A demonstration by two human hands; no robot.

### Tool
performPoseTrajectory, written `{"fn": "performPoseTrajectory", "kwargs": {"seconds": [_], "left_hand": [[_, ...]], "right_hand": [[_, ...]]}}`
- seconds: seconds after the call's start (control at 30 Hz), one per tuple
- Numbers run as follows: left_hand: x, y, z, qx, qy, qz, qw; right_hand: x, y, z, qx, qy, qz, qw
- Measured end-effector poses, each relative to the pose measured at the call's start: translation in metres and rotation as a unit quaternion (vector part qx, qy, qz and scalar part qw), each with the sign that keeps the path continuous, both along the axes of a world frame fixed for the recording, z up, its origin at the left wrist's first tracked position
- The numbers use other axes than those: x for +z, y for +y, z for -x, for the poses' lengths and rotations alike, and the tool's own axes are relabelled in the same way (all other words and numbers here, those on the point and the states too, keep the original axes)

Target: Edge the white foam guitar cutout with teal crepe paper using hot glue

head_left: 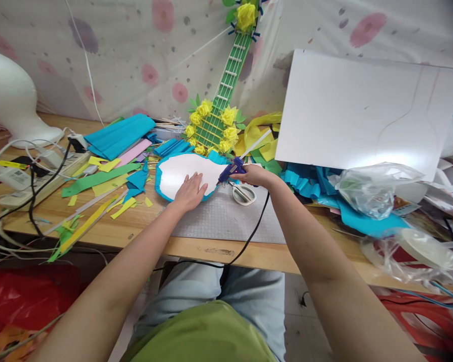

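The left hand (pixel 191 192) lies palm down with its fingers spread on the white panel (pixel 173 171), released and gripping nothing, over the panel's near, right-of-centre part. The panel has a blue edging (pixel 159 182) and lies flat on the bench (pixel 200 246), its near side by the grey mat (pixel 211 223). The right hand (pixel 254 175) is closed around the blue glue gun (pixel 232 168), just beyond the panel's right end. The gun's nozzle points left and down at the panel's near right edge; whether it touches cannot be told. A white stick (pixel 257 143) rises from the gun's back, and a black cord (pixel 254 229) curves down across the mat and over the bench's front edge. Scissors (pixel 243 193) lie on the mat just below the right hand. Behind the panel stands a green guitar (pixel 224 100) with yellow flowers (pixel 229 115). Paper scraps (pixel 94 183) lie to the left, near a power strip (pixel 45 183); to the right, a white board (pixel 362 110) leans upright behind a clear bag (pixel 377 191).
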State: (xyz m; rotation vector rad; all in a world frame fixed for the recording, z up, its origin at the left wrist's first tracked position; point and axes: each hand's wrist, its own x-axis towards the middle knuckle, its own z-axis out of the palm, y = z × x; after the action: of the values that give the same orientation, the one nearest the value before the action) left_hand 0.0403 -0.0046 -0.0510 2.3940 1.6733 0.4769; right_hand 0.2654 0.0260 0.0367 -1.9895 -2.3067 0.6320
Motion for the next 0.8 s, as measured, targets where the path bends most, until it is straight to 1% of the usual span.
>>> {"fn": "performPoseTrajectory", "kwargs": {"seconds": [0.33,0.43,0.5,0.6,0.7,0.8], "left_hand": [[0.001,0.000,0.000,0.002,0.003,0.002,1.000],[0.001,0.000,0.000,0.005,0.012,0.004,1.000],[0.000,0.001,0.000,0.005,0.014,0.004,1.000],[-0.001,0.001,0.000,0.006,0.012,0.002,1.000],[0.000,0.001,0.000,0.013,0.006,-0.005,1.000],[0.000,0.000,-0.003,0.022,0.006,-0.007,1.000]], "right_hand": [[0.005,-0.007,0.005,-0.021,-0.001,-0.010,1.000],[0.006,-0.008,0.002,-0.032,0.021,-0.023,0.999],[0.003,-0.009,-0.005,-0.034,0.060,-0.036,0.997],[-0.012,-0.013,-0.025,-0.050,0.143,-0.055,0.987],[-0.039,-0.021,-0.054,-0.119,0.210,-0.085,0.967],[-0.069,-0.031,-0.079,-0.195,0.215,-0.141,0.946]]}}
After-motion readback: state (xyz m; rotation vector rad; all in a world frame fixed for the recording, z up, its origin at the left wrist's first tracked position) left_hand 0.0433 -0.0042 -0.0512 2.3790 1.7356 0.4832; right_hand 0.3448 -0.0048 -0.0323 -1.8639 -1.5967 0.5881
